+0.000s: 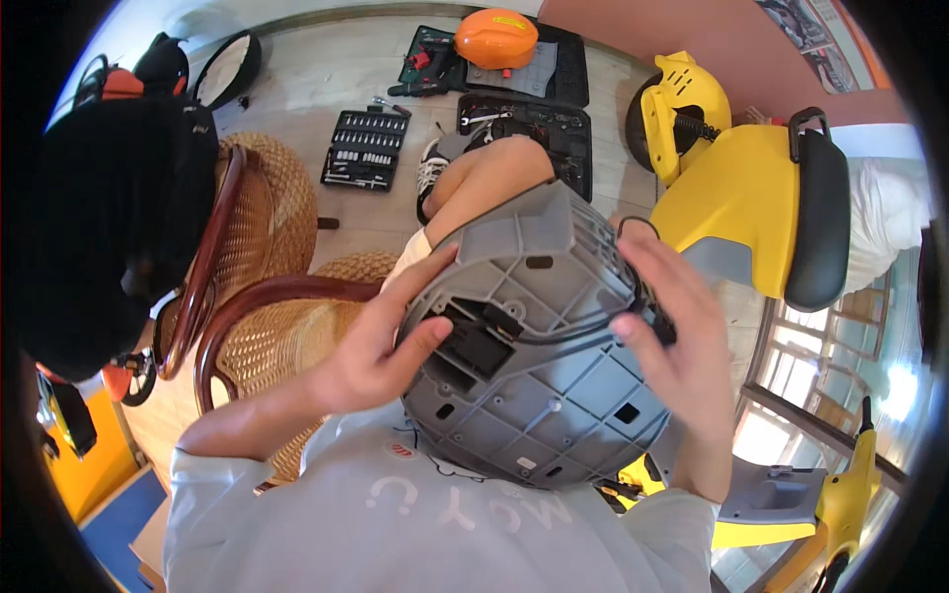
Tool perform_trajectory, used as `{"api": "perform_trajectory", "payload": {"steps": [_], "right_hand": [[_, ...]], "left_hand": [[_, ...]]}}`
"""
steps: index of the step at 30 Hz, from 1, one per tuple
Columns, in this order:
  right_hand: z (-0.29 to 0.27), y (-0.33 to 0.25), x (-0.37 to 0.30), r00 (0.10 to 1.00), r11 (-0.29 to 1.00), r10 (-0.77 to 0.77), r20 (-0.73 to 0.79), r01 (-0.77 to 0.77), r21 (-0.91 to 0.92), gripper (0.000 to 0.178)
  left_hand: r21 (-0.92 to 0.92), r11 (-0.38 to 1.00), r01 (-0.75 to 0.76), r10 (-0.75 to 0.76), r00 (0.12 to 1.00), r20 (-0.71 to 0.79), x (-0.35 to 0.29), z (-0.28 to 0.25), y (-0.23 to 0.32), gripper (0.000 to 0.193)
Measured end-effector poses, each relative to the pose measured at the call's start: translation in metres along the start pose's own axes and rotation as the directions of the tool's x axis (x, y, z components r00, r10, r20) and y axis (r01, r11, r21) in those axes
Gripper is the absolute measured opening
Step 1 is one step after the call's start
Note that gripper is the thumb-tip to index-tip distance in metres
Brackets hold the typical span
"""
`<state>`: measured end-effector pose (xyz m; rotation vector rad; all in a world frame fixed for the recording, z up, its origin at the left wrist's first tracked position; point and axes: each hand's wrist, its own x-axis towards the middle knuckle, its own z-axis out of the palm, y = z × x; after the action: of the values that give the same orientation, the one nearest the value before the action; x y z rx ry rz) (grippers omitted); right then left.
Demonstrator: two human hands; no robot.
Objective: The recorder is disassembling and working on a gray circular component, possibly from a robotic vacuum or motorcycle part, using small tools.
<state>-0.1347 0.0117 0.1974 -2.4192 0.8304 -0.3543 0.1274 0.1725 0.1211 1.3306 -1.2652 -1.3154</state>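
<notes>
A grey ribbed plastic panel [578, 390] is held against my front, its gridded inner side facing up. My left hand [381, 341] grips its left edge, thumb resting by a black plastic housing [474, 346] set into the panel. On the right edge my right hand [677, 331] is curled, thumb and fingers bent around the rim near a black part there. A dark cable [568, 338] runs across the panel from the housing toward my right hand. What lies under my right fingers is partly hidden.
Wicker chairs [277, 193] stand at the left. On the floor ahead lie a socket set [364, 148], an open black tool case [573, 124] and an orange helmet [497, 40]. A yellow scooter body [727, 198] with a black seat [820, 222] stands at the right.
</notes>
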Motion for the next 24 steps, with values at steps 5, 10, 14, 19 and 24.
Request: {"api": "perform_trajectory", "payload": {"steps": [5, 10, 14, 19, 24], "right_hand": [[0.015, -0.057, -0.001, 0.964, 0.932, -0.15, 0.218, 0.212, -0.295, 0.068], [0.047, -0.06, 0.012, 0.918, 0.908, -0.261, 0.3, 0.339, -0.245, 0.066], [0.057, -0.052, 0.009, 0.914, 0.894, -0.306, 0.267, 0.372, -0.25, 0.06], [0.062, -0.052, 0.008, 0.932, 0.895, -0.269, 0.243, 0.335, -0.294, 0.059], [0.06, -0.052, 0.011, 0.949, 0.889, -0.2, 0.242, 0.28, -0.362, 0.05]], "left_hand": [[-0.077, 0.995, -0.07, 0.063, 0.994, -0.088, 0.014, 0.01, -0.008, 0.059], [0.023, 0.99, -0.141, 0.141, 0.99, -0.001, 0.027, -0.006, -0.012, 0.065], [-0.051, 0.995, -0.088, 0.093, 0.99, 0.106, 0.036, -0.012, -0.013, 0.069], [-0.071, 0.993, -0.092, 0.111, 0.934, 0.34, 0.066, -0.039, -0.015, 0.07], [-0.139, 0.99, 0.034, 0.041, 0.865, 0.499, 0.202, -0.067, -0.062, 0.043]]}}
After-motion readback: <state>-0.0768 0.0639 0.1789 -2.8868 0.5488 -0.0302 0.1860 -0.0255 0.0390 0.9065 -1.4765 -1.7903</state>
